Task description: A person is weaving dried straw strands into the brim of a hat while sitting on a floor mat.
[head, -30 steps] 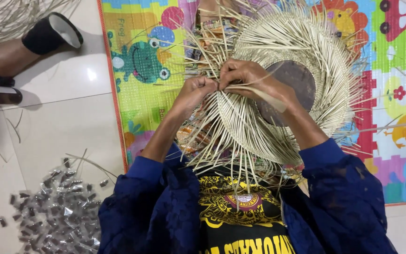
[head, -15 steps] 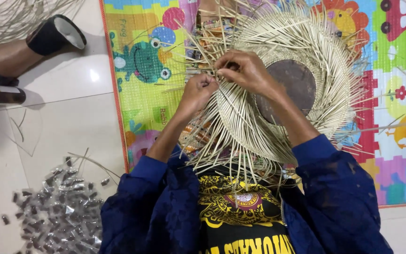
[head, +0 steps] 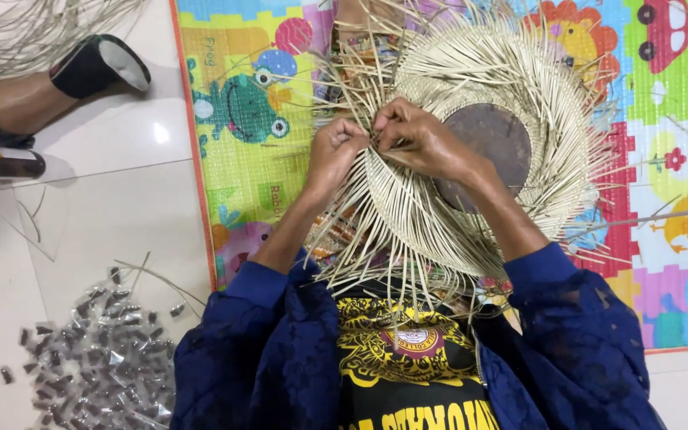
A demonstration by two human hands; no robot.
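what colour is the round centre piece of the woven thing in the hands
Dark brown, a flat round disc ringed by pale straw-coloured weaving; the head view shows it.

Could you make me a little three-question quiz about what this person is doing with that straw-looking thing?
1. True or false: both hands meet at the rim of the woven rattan piece, left hand beside right hand.
2. What fills the centre of the woven piece? A) a dark round disc B) a red ball C) a glass jar
3. What lies under the work: bare tile, or a colourful play mat with cartoon animals?

Key: 1 true. 2 A. 3 the play mat; the pale tile floor lies to the side of it, with a heap of small shiny wrapped pieces.
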